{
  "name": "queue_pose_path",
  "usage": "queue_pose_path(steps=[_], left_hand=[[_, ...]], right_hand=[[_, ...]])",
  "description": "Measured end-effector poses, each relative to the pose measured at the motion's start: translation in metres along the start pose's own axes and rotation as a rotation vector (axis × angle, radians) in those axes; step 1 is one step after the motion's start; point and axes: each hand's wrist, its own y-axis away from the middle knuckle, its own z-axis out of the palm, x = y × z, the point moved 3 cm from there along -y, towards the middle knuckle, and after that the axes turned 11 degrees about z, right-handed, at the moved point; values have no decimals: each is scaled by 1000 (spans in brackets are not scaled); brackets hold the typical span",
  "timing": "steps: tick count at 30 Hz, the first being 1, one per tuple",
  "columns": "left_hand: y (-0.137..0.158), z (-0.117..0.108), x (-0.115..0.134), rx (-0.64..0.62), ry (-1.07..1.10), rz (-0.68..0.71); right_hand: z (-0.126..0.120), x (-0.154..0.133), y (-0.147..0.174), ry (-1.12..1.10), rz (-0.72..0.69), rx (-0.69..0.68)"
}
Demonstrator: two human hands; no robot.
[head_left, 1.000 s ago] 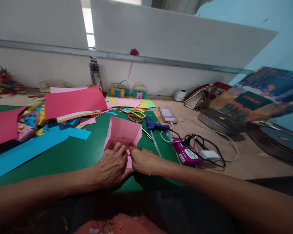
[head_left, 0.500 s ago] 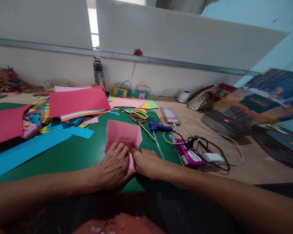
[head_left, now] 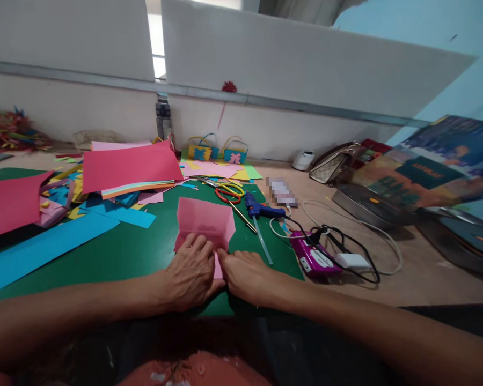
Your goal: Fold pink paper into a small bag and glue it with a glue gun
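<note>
Two hands on a folded pink paper (head_left: 205, 214), centre of the frame.
The left hand (head_left: 193, 271) lies flat over the paper's lower part, fingers close together and bent; the right hand (head_left: 245, 276) is curled at its right edge, and whether either pinches it I cannot tell. At far right, a colourful picture (head_left: 459, 147) bears a dark green label (head_left: 430, 174), its pale capitals too blurred to read surely. Just right of the paper, a gold pen (head_left: 244, 219), red- and yellow-handled scissors (head_left: 229, 194) and a blue glue gun (head_left: 261, 208) crowd the green board (head_left: 145, 252). Beyond, on the worktop (head_left: 410, 279), a black cord crosses a purple power strip (head_left: 314, 256). Red sheets (head_left: 131, 167) top a stack at upper left.
</note>
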Motion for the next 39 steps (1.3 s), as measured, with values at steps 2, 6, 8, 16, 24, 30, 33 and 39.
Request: queue_pose_path(steps=[2,6,8,16,24,30,33,39], left_hand=[[0,-1,0,-6,12,-4],[0,-2,0,-33,28,-4],[0,-3,0,-41,23,-3],[-9,6,-6,-95,24,-5],[-9,7,-6,-87,0,-21],[0,-9,0,-74,46,-53],[8,-8,2,-70,16,-71],[26,-3,4,-39,-75,-103]], right_hand=[[1,0,5,-2,-3,5],[7,2,9,0,-15,15],[9,3,8,0,-24,30],[7,2,14,-13,-66,66],[11,2,12,-19,-94,72],[15,3,8,-30,-106,103],[15,4,9,-31,-107,117],[10,4,14,-24,-134,107]])
